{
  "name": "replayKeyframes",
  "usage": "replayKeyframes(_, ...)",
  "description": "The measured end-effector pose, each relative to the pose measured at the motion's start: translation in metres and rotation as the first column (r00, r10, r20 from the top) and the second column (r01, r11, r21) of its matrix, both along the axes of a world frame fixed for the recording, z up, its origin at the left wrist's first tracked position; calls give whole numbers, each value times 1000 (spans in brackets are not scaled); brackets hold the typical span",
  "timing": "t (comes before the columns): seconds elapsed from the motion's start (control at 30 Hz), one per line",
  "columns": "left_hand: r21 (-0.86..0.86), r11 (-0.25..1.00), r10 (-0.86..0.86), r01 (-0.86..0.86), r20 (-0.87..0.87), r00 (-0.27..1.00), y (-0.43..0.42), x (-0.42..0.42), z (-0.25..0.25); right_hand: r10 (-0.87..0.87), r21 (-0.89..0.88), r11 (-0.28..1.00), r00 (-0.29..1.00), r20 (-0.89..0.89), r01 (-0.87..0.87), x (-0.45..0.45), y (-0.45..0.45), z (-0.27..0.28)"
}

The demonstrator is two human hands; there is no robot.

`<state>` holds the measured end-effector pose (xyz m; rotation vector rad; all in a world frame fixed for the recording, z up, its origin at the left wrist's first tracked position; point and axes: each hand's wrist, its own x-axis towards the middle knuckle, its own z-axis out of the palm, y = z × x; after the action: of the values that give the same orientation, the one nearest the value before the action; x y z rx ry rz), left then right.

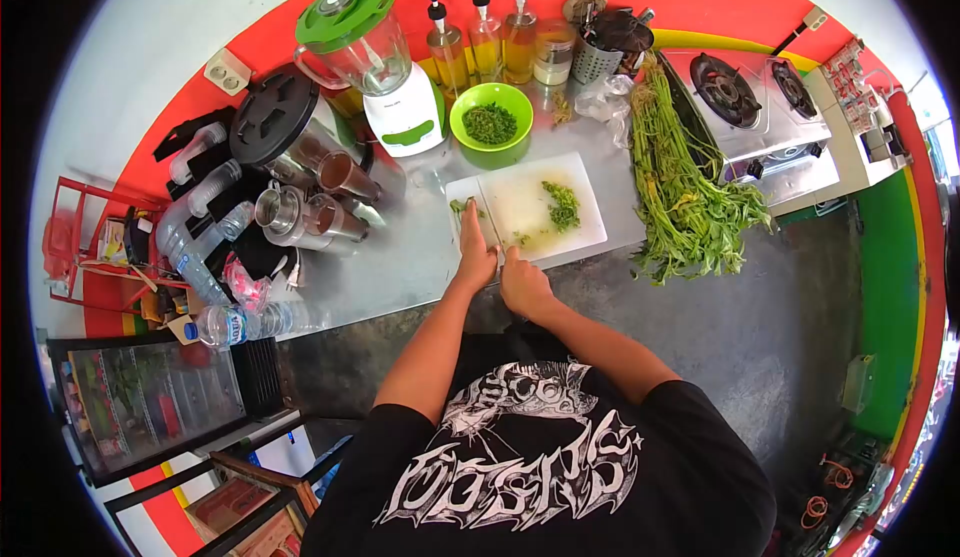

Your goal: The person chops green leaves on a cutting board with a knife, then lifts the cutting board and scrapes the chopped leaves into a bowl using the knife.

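My right hand point(526, 285) is closed around the handle of a knife at the near edge of a white cutting board point(590, 229). The thin blade of the knife point(487, 197) points away from me across the board's left part. My left hand point(476, 247) is beside the blade, its fingers stretched out and pressed together; whether it touches the blade I cannot tell. Some chopped greens point(563, 207) lie on the board's right side, with small bits near my left fingertips. Behind the board, a lime-green bowl point(490, 154) holds finely chopped greens.
To the right lies a large bunch of leafy stalks point(690, 192), against a gas stove point(745, 97). A blender point(400, 97), pump bottles point(485, 42) and a glass jar point(553, 52) stand behind. Metal cups point(330, 219) and plastic bottles point(230, 325) crowd the left of the metal table point(395, 272).
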<state>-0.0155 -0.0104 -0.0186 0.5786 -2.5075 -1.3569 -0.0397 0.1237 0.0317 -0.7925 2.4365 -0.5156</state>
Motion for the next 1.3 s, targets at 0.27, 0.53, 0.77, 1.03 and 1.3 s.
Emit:
replayKeyframes(0.27, -15, 1000, -10, 10, -24, 1000, -1, -2, -3, -28, -56, 998, 1000, -4, 28, 4, 1, -13)
replayKeyframes(0.53, -2, 999, -38, 38, -55, 998, -6, -1, -11, -46, -51, 998, 999, -19, 45, 1, 7, -19)
replayKeyframes(0.77, 15, 998, -54, 55, -70, 996, -7, 0, -10, -181, -9, 984, 983, -34, 180, -26, 32, -27)
replayKeyframes(1.03, -21, 998, -56, 55, -54, 997, -5, 2, -8, -184, 75, 979, 980, -70, 189, -47, 51, -14)
replayKeyframes(1.3, 16, 999, -36, 38, -91, 995, -6, 14, 4, -243, -103, 967, 965, -94, 233, -49, 65, -2)
